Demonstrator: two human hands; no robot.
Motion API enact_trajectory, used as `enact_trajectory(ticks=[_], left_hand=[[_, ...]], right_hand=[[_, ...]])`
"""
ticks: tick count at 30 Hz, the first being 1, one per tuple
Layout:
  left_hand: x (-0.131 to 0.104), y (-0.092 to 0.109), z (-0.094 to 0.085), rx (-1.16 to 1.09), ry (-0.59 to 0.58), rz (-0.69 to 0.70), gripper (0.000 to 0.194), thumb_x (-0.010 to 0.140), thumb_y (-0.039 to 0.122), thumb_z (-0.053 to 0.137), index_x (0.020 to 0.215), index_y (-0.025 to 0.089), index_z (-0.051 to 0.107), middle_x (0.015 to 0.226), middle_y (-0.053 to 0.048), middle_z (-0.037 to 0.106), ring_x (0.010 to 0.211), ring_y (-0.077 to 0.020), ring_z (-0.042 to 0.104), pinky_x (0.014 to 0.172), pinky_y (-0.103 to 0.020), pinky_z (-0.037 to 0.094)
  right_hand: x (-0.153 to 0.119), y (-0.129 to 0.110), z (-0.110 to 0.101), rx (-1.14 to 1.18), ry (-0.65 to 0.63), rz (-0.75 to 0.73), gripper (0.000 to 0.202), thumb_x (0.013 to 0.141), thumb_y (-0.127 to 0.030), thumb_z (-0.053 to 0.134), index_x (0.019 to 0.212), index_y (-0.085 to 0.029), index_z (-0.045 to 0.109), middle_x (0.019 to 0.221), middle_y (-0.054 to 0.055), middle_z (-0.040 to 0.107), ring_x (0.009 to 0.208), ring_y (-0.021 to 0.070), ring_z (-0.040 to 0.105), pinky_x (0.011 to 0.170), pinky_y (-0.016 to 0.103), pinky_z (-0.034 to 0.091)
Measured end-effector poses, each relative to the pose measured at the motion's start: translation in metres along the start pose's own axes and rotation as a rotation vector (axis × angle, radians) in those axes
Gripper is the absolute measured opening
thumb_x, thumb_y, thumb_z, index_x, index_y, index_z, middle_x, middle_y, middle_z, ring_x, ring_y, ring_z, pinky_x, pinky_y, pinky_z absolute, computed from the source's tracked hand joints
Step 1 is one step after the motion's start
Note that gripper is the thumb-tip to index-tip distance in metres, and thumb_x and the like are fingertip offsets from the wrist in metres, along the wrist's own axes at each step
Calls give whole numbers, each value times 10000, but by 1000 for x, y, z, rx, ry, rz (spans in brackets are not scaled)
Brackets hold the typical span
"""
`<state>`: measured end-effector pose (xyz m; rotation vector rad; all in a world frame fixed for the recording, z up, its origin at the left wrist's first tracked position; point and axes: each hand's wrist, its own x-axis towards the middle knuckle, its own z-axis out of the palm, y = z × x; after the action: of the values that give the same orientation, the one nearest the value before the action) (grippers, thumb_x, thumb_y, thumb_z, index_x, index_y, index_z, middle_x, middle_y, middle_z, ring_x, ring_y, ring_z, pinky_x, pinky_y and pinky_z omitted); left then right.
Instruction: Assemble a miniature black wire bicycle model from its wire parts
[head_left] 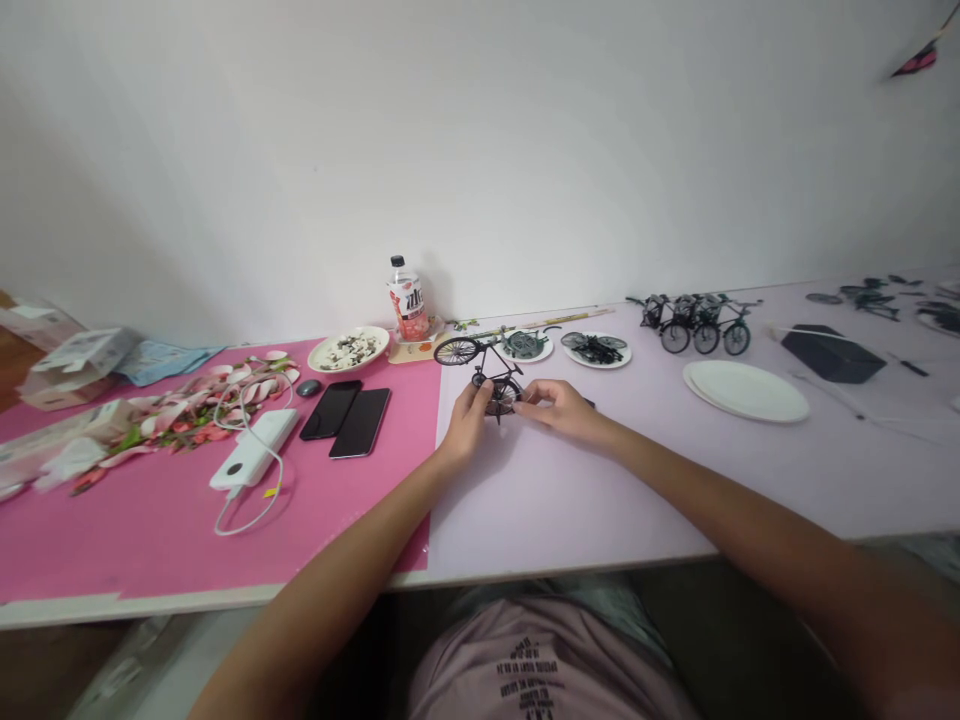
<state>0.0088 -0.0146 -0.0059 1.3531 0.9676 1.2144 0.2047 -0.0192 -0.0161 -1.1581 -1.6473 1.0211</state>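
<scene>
A small black model bicycle (486,352) is held between both hands above the pale lilac part of the table, its front wheel up at the left and its rear wheel low near the fingers. My left hand (471,425) grips it near the rear wheel, thumb and fingers closed. From the right, my right hand (561,410) pinches at the rear wheel's edge with fingers pressed together. Behind the model stand a white plate with dark green wheel parts (527,346) and another plate with black parts (598,349).
Several assembled model bicycles (697,322) stand at the back right, near stacked white plates (746,391) and a dark block (831,353). On the pink side lie two phones (360,423), a white power bank (253,450) with cable, and petals. A bottle (409,300) stands behind.
</scene>
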Motion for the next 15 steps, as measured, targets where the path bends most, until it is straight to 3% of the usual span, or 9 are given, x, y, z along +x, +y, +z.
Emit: enact_trajectory(ticks=[6,15], left_hand=[[-2,1,-1,8,5,6,419,872,587,674,910,171,639,882,-63,706,871,-220,660,810,-323,509],[4,-7,1,-97,1,-37,411,842,561,681,940,165,625,892,-60,696,858,-217,672,803,-334,509]], right_hand=[[-3,-3,1,-19,29,32,424,761,-591,802,806,-193,660,828,24,693,701,165,583,614,275,429],[-1,-1,1,-60,61,-40,410,775,-597,775,795,-200,678,808,37,706,730,191,597,657,305,466]])
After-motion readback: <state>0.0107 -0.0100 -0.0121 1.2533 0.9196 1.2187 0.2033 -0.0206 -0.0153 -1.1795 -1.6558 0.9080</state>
